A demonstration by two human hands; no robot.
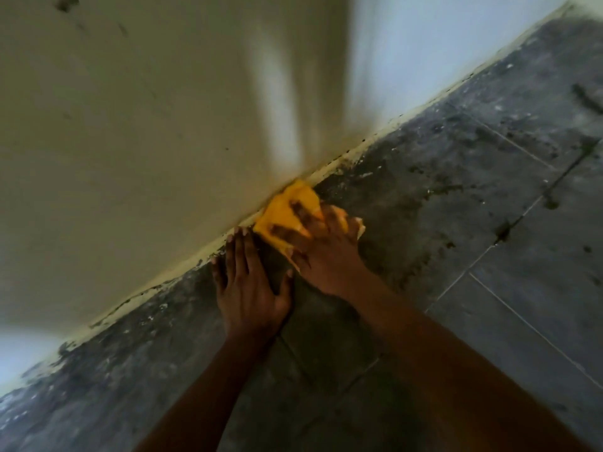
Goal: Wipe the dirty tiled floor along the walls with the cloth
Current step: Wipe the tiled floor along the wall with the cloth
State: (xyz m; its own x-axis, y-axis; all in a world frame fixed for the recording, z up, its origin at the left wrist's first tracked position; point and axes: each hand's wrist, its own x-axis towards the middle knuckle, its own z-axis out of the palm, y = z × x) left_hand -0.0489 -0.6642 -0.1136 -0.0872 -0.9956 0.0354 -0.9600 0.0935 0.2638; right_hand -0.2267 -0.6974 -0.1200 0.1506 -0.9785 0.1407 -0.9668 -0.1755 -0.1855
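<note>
At the foot of the wall (pixel 146 132), right where it meets the tiled floor (pixel 440 223), lies the yellow cloth (pixel 287 210), bunched up and pushed into the seam so that its far edge touches the wall's base. The cloth bears dark smears on its upper side. The right hand (pixel 323 252) lies on top of the cloth on the side away from the wall, fingers spread and bent over the fabric, pressing it down onto the tile; the picture is blurred here, so whether the fingertips dig into the folds cannot be told. Just beside the cloth, along the wall, the left hand (pixel 251 288) rests flat on the floor, released, with straight fingers pointing toward the wall and their tips at the pale strip (pixel 169 282) that runs along the wall's base; it holds nothing. Both bare forearms reach in from the near edge of the view. The pale strip is chipped and marked with dark spots. The floor next to the wall is grey, streaked with dark grime and scattered pale flecks, and thin light grout lines cross the tiles farther out from the wall. The wall itself is cream, with a few dark marks high up.
</note>
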